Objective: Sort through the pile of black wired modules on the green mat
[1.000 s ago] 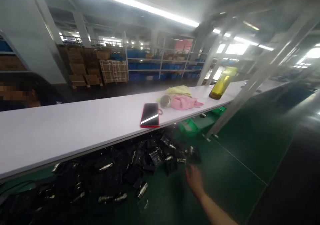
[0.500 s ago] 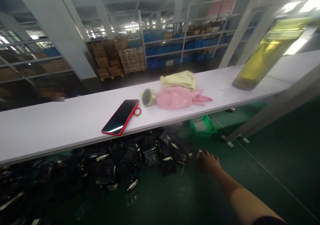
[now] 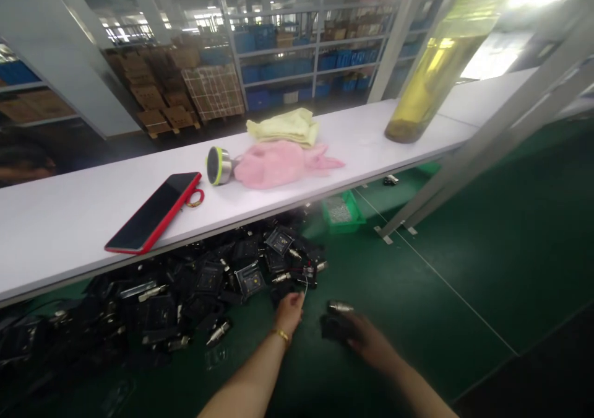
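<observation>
Right hand [image 3: 366, 342] clamped on a black part [image 3: 335, 326] just off the pile [image 3: 208, 288] on the green surface [image 3: 417, 294]; left hand [image 3: 288, 313] pinches a thin wire [image 3: 306, 288]: draw slowly, avoid snagging neighbours.

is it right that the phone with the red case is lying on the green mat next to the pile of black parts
Not quite. In the head view the phone with the red case lies on the white shelf, above the pile of black parts on the green mat.
</observation>
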The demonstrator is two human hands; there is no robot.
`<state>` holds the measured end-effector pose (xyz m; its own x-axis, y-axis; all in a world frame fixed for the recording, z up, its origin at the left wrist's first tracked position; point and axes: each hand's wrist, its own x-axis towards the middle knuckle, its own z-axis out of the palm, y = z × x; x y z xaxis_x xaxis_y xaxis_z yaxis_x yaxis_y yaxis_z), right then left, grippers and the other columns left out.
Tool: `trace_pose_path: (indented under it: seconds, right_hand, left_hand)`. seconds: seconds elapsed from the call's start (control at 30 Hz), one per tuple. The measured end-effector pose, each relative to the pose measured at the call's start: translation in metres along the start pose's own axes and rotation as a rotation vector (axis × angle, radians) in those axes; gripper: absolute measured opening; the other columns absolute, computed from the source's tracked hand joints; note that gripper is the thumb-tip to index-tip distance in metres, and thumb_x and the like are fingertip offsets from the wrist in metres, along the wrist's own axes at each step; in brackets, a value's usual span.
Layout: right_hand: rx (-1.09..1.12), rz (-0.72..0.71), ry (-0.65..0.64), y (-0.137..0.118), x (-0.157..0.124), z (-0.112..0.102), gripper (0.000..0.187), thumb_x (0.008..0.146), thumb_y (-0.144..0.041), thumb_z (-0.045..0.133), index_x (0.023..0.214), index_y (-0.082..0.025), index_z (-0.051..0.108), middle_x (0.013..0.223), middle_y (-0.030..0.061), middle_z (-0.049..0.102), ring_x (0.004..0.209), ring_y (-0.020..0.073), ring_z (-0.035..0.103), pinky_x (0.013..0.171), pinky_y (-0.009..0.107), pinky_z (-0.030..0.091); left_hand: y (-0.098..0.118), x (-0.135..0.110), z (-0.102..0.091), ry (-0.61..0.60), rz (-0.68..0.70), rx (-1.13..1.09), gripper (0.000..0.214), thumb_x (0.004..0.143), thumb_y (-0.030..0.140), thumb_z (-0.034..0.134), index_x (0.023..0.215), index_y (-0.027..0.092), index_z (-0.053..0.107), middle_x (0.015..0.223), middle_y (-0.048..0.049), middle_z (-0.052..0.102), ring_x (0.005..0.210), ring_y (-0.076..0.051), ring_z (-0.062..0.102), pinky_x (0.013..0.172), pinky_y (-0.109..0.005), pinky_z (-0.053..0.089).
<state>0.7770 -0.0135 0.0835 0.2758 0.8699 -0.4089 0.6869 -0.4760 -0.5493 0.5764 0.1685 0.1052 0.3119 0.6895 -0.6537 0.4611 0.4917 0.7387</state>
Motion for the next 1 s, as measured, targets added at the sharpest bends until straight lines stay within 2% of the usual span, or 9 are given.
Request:
trace_pose_path:
  seconds: [0.1, 0.27, 0.4, 0.53, 0.6, 0.7, 0.83, 0.9, 1.0]
  right_hand:
    - [0.08, -0.013, -0.008, -0.001, -0.016, 0.012, 0.061, 0.086, -0.027, 0.049, 0.146, -0.019, 0.047, 0.143, 0.0127, 0.052, 0.129, 0.0232, 0.053, 0.112, 0.033, 0.039]
    - [0.181, 0.001, 0.051, 0.0, -0.017, 0.031, 0.061, 0.085, -0.033, 0.044, 0.144, -0.018, 0.048, 0.139, 0.0135, 0.055, 0.126, 0.0251, 0.055, 0.111, 0.039, 0.041]
    - [0.251, 0.045, 0.127, 0.009, -0.009, 0.039, 0.06, 0.082, -0.04, 0.041, 0.133, -0.014, 0.057, 0.135, 0.0151, 0.06, 0.122, 0.0288, 0.058, 0.109, 0.045, 0.042]
    - [0.357, 0.126, 0.185, 0.026, -0.007, 0.026, 0.06, 0.075, -0.044, 0.043, 0.123, -0.015, 0.064, 0.13, 0.0135, 0.065, 0.123, 0.0312, 0.058, 0.111, 0.047, 0.041]
    - [0.429, 0.193, 0.197, 0.034, -0.007, 0.012, 0.055, 0.073, -0.047, 0.047, 0.115, -0.019, 0.069, 0.12, 0.0119, 0.07, 0.114, 0.0329, 0.064, 0.106, 0.049, 0.047]
    - [0.567, 0.308, 0.191, 0.038, -0.006, -0.007, 0.037, 0.069, -0.045, 0.059, 0.097, -0.024, 0.073, 0.094, 0.0083, 0.076, 0.093, 0.033, 0.071, 0.086, 0.045, 0.059]
    - [0.777, 0.455, 0.168, 0.021, 0.008, -0.017, 0.031, 0.068, -0.04, 0.067, 0.091, -0.02, 0.072, 0.074, 0.0086, 0.073, 0.072, 0.0316, 0.072, 0.066, 0.04, 0.061]
    - [0.882, 0.512, 0.165, 0.004, 0.025, -0.015, 0.034, 0.069, -0.036, 0.069, 0.096, -0.016, 0.069, 0.075, 0.0101, 0.073, 0.072, 0.031, 0.072, 0.067, 0.038, 0.063]
    - [1.013, 0.564, 0.193, -0.03, 0.06, -0.005, 0.034, 0.073, -0.026, 0.067, 0.104, -0.014, 0.061, 0.083, 0.0122, 0.073, 0.081, 0.0283, 0.074, 0.076, 0.033, 0.064]
  left_hand:
    - [0.027, 0.03, 0.031, 0.01, -0.157, -0.12, 0.048, 0.099, 0.057, 0.046, 0.109, 0.012, 0.061, 0.092, -0.0063, 0.066, 0.071, -0.014, 0.062, 0.067, -0.033, 0.056]
    - [0.045, 0.051, 0.062, 0.067, -0.297, -0.324, 0.049, 0.099, 0.058, 0.044, 0.107, 0.013, 0.06, 0.089, -0.0042, 0.064, 0.068, -0.012, 0.06, 0.062, -0.028, 0.054]
    - [0.049, 0.055, 0.075, 0.099, -0.339, -0.43, 0.043, 0.101, 0.052, 0.044, 0.111, 0.013, 0.058, 0.086, -0.0028, 0.063, 0.065, -0.011, 0.06, 0.058, -0.026, 0.053]
    - [0.037, 0.035, 0.073, 0.062, -0.308, -0.436, 0.035, 0.1, 0.043, 0.049, 0.117, 0.013, 0.056, 0.081, -0.0014, 0.063, 0.061, -0.011, 0.06, 0.053, -0.024, 0.049]
    - [0.023, 0.014, 0.065, 0.019, -0.251, -0.427, 0.031, 0.099, 0.034, 0.051, 0.122, 0.014, 0.054, 0.078, -0.0015, 0.065, 0.059, -0.012, 0.061, 0.05, -0.022, 0.045]
    - [-0.007, -0.026, 0.04, -0.049, -0.156, -0.426, 0.033, 0.091, 0.023, 0.053, 0.123, 0.016, 0.055, 0.078, -0.0036, 0.07, 0.06, -0.013, 0.065, 0.052, -0.02, 0.043]
    - [-0.067, -0.084, -0.012, -0.049, -0.144, -0.41, 0.056, 0.074, 0.036, 0.067, 0.125, 0.015, 0.056, 0.078, -0.0073, 0.073, 0.061, -0.019, 0.067, 0.053, -0.023, 0.046]
    - [-0.101, -0.113, -0.04, 0.046, -0.206, -0.381, 0.068, 0.063, 0.041, 0.076, 0.124, 0.016, 0.058, 0.076, -0.0077, 0.072, 0.063, -0.024, 0.069, 0.055, -0.028, 0.05]
    - [-0.146, -0.157, -0.078, 0.365, -0.302, -0.294, 0.053, 0.057, 0.035, 0.085, 0.106, 0.026, 0.068, 0.096, -0.0044, 0.074, 0.097, -0.03, 0.07, 0.074, -0.031, 0.058]
